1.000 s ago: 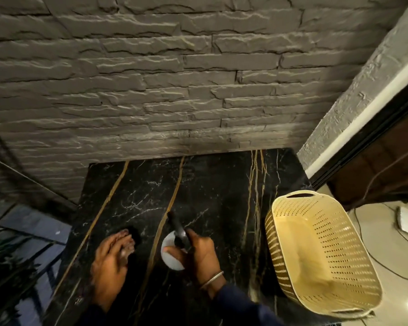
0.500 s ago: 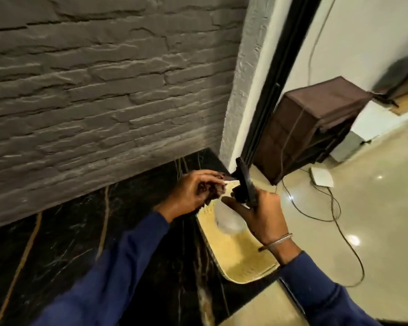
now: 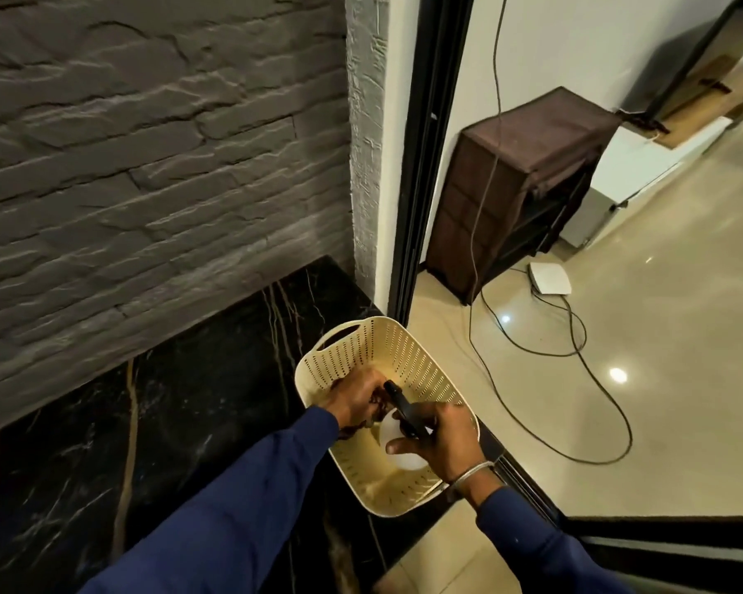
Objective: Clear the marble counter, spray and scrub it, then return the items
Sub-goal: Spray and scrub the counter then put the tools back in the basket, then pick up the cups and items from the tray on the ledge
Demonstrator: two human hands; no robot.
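The black marble counter with gold veins runs along the grey stone wall. A cream perforated basket sits at its right end. Both hands are inside the basket. My right hand grips a spray bottle with a round white body and a black trigger head. My left hand is closed around a small dark object that I cannot identify, right beside the bottle's head.
The grey stone wall backs the counter. A black door frame stands right of the basket. Beyond it lie a glossy floor with a black cable, a white flat device and a brown cabinet.
Both hands have left the counter top, swung right and come down into the basket, carrying the spray bottle and the small dark object. The view has turned right too.
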